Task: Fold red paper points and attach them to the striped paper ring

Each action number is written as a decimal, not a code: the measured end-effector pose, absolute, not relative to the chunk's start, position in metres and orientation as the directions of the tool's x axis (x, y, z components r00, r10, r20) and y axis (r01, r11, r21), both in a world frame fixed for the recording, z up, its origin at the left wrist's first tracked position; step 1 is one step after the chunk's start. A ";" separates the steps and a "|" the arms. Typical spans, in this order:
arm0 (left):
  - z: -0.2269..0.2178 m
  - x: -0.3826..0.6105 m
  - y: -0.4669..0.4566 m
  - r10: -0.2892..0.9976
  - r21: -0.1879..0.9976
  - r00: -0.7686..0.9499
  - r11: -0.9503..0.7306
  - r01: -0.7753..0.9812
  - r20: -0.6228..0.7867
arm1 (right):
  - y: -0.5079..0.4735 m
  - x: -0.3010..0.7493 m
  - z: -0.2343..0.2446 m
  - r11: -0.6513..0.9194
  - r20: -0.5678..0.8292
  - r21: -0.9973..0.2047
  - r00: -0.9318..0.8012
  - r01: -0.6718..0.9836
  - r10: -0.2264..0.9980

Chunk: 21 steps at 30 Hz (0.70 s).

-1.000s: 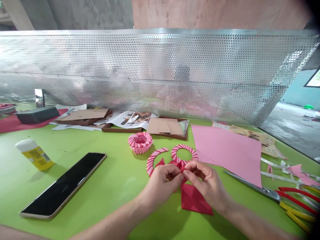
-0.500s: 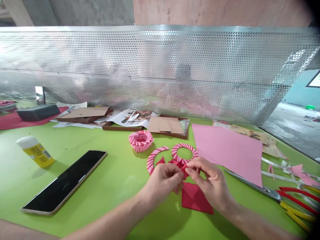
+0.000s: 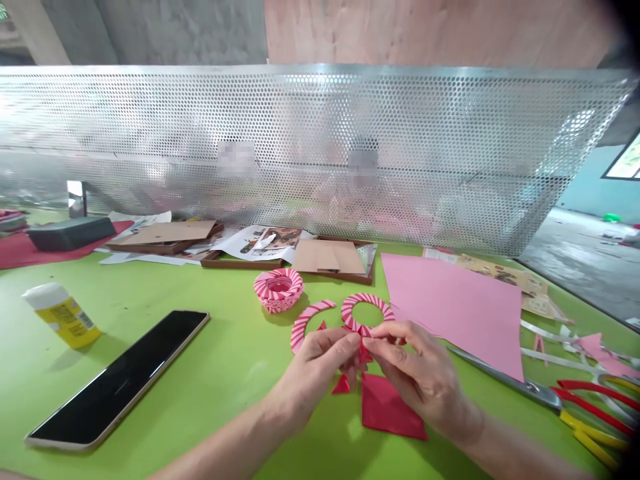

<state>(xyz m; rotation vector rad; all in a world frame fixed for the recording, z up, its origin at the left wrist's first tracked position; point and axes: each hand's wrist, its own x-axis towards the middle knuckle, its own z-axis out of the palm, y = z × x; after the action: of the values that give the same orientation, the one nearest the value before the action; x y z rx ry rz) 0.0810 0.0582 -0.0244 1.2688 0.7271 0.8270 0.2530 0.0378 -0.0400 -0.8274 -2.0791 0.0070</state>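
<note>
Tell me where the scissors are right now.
In the head view, the scissors lie on the green table at far right, to the right of the right hand and by the pink paper's near corner.

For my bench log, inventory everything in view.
woven bowl: 1, pink, centre
striped ring: 1, pink, centre
striped arc: 1, pink, beside ring
folded pieces: several, red, at hands
folded square: 1, red, between forearms
paper: count unclear, pink, right
scissors: 1, silver, right
strips: several, white, right
phone: 1, black, left
white-capped tube: 1, yellow, left
case: 1, grey, back left
sheet: 1, red, back left
frames: several, brown, back
perforated panel: 1, silvery, behind
table: 1, green, underneath
left hand: 1, bare, centre
right hand: 1, bare, centre
</note>
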 end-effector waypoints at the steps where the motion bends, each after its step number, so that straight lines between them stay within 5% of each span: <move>1: -0.024 0.081 0.058 0.848 0.990 0.529 0.092 -0.104 -0.024 | 0.038 0.253 -0.040 0.780 0.726 -0.298 -0.400 0.550 0.560; 5: -0.020 0.080 0.057 0.863 0.999 0.505 0.024 -0.022 -0.010 | 0.040 0.249 -0.039 0.756 0.727 -0.454 -0.294 0.472 0.620; 9: -0.020 0.080 0.057 0.895 0.979 0.420 -0.192 0.063 0.149 | 0.040 0.245 -0.037 0.675 0.670 -0.651 -0.156 0.346 0.726; 15: -0.020 0.081 0.056 0.822 0.841 0.403 -0.506 0.192 0.402 | 0.038 0.243 -0.033 0.669 0.653 -0.675 -0.172 0.310 0.738; 21: -0.019 0.080 0.054 0.733 0.748 0.426 -0.642 0.172 0.531 | 0.038 0.243 -0.031 0.699 0.671 -0.648 -0.208 0.303 0.712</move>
<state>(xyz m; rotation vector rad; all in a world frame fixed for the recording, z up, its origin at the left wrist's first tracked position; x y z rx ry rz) 0.0803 0.0540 -0.0186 2.0737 0.7602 1.1934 0.2433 0.0385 -0.0310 -0.8042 -1.7966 0.4585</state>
